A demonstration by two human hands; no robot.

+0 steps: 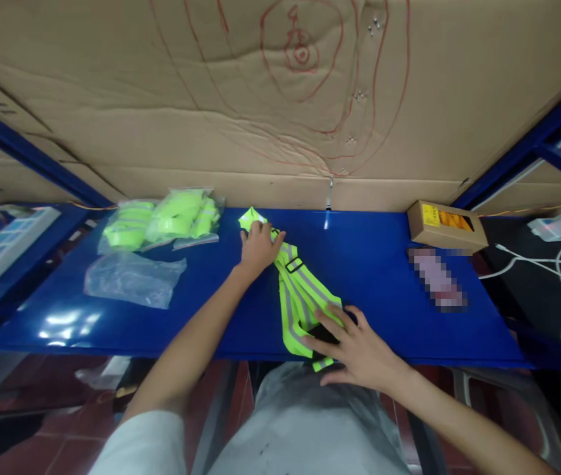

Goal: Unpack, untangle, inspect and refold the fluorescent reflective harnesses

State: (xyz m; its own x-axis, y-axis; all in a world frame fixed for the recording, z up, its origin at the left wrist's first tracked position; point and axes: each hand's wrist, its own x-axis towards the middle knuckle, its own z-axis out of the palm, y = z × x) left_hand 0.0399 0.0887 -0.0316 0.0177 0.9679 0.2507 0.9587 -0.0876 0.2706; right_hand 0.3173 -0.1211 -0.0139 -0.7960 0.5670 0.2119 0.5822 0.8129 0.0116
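A neon yellow reflective strap vest [300, 290] with grey bands and a black buckle lies stretched across the blue table [374, 277]. My left hand [259, 247] presses its far end down, fingers curled over the fabric. Flat on the near end by the table's front edge rests my right hand [356, 349], fingers spread, with a dark patch showing beneath them.
Clear bags of folded neon vests [161, 221] lie at the back left, with an empty clear bag [132, 280] in front of them. A small cardboard box [445, 226] and a blurred flat object [437, 280] sit at the right. Cardboard sheeting [280, 99] backs the table. White cables [557, 264] trail at far right.
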